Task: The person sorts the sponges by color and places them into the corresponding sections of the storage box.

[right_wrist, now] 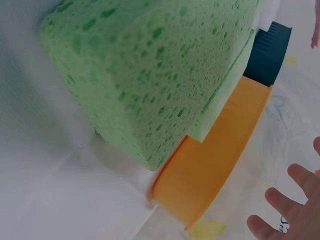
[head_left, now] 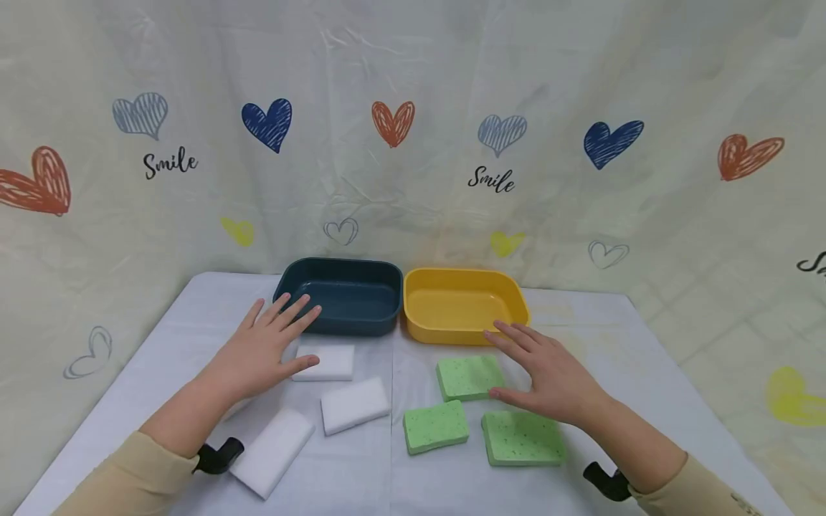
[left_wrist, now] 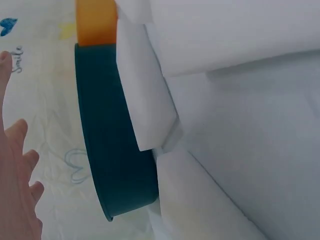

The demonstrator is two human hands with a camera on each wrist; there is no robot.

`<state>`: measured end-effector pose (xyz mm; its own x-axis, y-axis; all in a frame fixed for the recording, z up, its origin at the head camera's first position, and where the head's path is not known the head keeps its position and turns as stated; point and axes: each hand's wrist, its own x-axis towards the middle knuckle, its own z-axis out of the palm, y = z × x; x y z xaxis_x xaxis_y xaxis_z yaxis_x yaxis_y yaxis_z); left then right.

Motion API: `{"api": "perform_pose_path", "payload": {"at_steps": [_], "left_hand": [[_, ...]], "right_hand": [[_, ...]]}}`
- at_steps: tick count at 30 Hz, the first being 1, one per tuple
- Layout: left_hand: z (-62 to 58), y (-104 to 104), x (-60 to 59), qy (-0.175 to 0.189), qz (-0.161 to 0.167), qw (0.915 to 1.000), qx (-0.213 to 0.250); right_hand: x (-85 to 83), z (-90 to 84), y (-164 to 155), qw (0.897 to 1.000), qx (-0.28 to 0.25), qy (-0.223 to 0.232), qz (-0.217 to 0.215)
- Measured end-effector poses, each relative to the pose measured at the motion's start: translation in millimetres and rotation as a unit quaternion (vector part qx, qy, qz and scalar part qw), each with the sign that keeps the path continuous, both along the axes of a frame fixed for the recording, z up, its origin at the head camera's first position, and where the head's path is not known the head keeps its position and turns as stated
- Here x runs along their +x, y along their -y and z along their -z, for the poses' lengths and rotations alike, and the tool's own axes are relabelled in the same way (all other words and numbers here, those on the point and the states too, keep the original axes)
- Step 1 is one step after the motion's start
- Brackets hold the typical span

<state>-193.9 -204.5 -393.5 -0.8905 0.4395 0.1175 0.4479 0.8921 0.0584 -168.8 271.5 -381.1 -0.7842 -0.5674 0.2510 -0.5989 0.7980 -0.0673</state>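
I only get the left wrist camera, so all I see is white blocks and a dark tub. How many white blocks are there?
Observer: Three white sponges lie on the table in front of the dark blue tub.
Operator: Is my left hand holding one?
Observer: No. The left hand is flat, fingers spread, thumb at the farthest white sponge.
Operator: And my other hand?
Observer: The right hand is open among three green sponges, before the yellow tub.
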Motion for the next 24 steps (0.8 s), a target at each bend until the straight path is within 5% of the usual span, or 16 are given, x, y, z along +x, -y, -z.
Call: {"api": "perform_pose_path", "payload": {"at_steps": [24], "left_hand": [[-6.7,34.0,-38.8,0.056,-0.073,0.9957,0.004]], "right_hand": [[-22.9,11.9,-8.6,0.992,0.047,0.100,-0.054]]}}
